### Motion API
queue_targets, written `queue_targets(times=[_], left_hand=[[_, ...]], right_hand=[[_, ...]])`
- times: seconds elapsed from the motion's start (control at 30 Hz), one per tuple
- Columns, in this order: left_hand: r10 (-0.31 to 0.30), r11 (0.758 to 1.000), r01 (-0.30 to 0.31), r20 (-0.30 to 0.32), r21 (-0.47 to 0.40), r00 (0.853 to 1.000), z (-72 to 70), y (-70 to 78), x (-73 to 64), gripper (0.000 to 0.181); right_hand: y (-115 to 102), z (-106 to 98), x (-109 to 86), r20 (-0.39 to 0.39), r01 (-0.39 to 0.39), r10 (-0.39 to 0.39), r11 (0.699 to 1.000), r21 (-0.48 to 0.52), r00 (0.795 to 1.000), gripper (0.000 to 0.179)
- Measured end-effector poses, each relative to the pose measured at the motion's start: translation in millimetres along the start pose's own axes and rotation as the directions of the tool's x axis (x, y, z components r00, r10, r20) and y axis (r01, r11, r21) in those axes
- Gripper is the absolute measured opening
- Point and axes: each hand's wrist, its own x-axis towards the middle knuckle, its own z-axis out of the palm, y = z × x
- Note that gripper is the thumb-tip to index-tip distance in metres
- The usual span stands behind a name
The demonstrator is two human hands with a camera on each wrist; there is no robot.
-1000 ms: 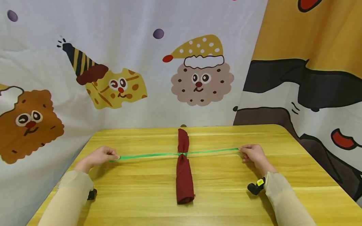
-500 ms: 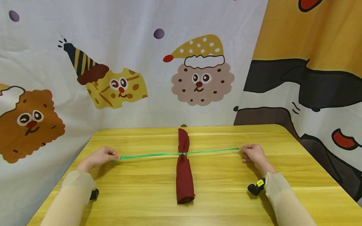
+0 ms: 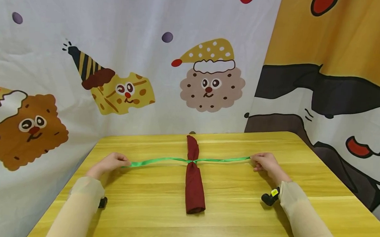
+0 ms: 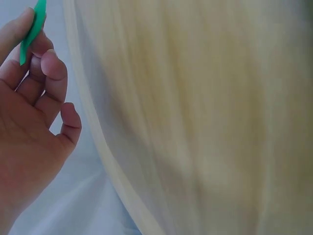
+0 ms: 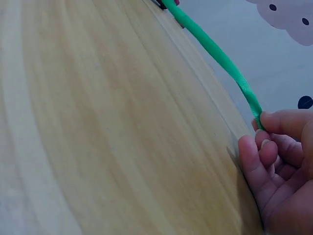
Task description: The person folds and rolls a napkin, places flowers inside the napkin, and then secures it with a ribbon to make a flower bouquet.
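A dark red rolled cloth (image 3: 195, 190) lies lengthwise on the table, cinched at its upper part by a green ribbon (image 3: 221, 160) that runs out to both sides. My left hand (image 3: 108, 164) pinches the left end of the ribbon between thumb and forefinger; a short tail shows past the fingertips in the left wrist view. On the other side my right hand (image 3: 268, 165) pinches the right end, and its other fingers are curled in the right wrist view. The ribbon's left half bows slightly and looks slack. How it is knotted at the cloth is too small to tell.
The wooden table (image 3: 236, 221) has rounded far corners. Close behind it hangs a white curtain (image 3: 164, 113) printed with cartoon biscuits and cheese. Both wrists carry small black cameras, the right camera (image 3: 270, 196) with a yellow label.
The ribbon was stretched straight and thin earlier; now it is looser, wider and slightly curved. My left hand has moved a little to the right, toward the cloth. The right hand has barely shifted.
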Motion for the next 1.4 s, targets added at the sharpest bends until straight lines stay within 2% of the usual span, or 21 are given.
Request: queue_targets(times=[0.2,0.27,0.5,0.63,0.77,0.87,0.93,1.0,1.13,1.2,1.27,1.4], left_hand=[[0.013,1.000,-0.012,0.024,-0.023,1.000,2.1,-1.8,1.2,0.020],[-0.001,0.999,0.003,0.033,-0.037,0.999,2.2,-2.8,1.0,0.019],[-0.002,0.999,0.004,0.050,-0.039,0.999,-0.3,-7.6,-3.6,0.022],[-0.008,1.000,0.009,0.039,-0.029,0.999,-5.8,-8.4,-9.0,0.023],[-0.028,0.999,0.028,-0.016,0.028,0.999,-15.3,-9.1,-13.5,0.032],[-0.043,0.995,0.050,-0.080,0.090,0.996,-24.3,-2.6,-18.2,0.046],[-0.040,0.991,0.054,-0.114,0.121,0.993,-30.7,3.0,-20.9,0.054],[-0.032,0.986,0.054,-0.143,0.156,0.989,-36.8,6.4,-22.2,0.059],[0.006,0.973,0.035,-0.179,0.227,0.984,-48.7,7.6,-21.4,0.065],[0.032,0.966,0.018,-0.188,0.258,0.982,-53.3,8.6,-20.4,0.067],[0.050,0.957,0.009,-0.194,0.291,0.980,-57.0,10.7,-19.4,0.069],[0.044,0.937,0.029,-0.200,0.349,0.979,-61.8,17.5,-19.2,0.071]], right_hand=[[-3,3,-1.5,0.051,-0.012,0.013,1.000,-0.002,0.999,0.037],[-4,3,-1.2,0.067,-0.022,0.022,1.000,-0.004,0.997,0.037],[-8,-2,-1.1,0.077,-0.046,0.048,0.999,-0.024,0.996,0.039],[-11,-11,-0.9,0.083,-0.015,0.023,0.996,-0.092,0.996,0.038],[-20,-20,-3.4,0.095,0.058,-0.039,0.977,-0.204,0.995,0.041],[-30,-26,-5.7,0.109,0.133,-0.104,0.942,-0.307,0.989,0.044],[-35,-29,-5.1,0.114,0.176,-0.142,0.906,-0.385,0.983,0.043],[-40,-33,-4.0,0.119,0.214,-0.179,0.856,-0.471,0.977,0.042],[-46,-39,-1.4,0.104,0.259,-0.251,0.733,-0.629,0.962,0.041],[-48,-42,-0.2,0.089,0.258,-0.270,0.693,-0.673,0.959,0.044],[-49,-44,1.2,0.074,0.241,-0.266,0.677,-0.695,0.961,0.049],[-51,-47,6.0,0.056,0.219,-0.263,0.647,-0.731,0.963,0.062]])
